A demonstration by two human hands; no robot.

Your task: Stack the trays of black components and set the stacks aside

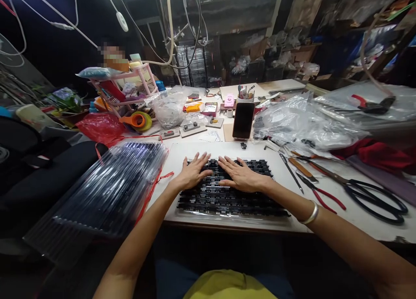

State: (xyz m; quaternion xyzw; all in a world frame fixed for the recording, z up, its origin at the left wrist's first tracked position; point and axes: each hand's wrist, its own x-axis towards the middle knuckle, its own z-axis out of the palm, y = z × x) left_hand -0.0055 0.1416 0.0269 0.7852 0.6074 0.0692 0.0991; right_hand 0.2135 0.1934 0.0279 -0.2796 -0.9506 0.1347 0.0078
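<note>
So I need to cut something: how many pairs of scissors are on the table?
1: the large black-handled scissors lie at the right of the table, beyond the right hand. The red-handled tool beside them looks like pliers. More may hide under the plastic bags.

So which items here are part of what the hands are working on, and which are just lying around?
In hand:
- left hand and right hand, both flat on the clear plastic tray of small black parts
- stack of clear plastic trays beside it

Lying about:
- large black-handled scissors
- red-handled pliers
- upright black phone
- orange tape dispenser
- clear plastic bags
</note>
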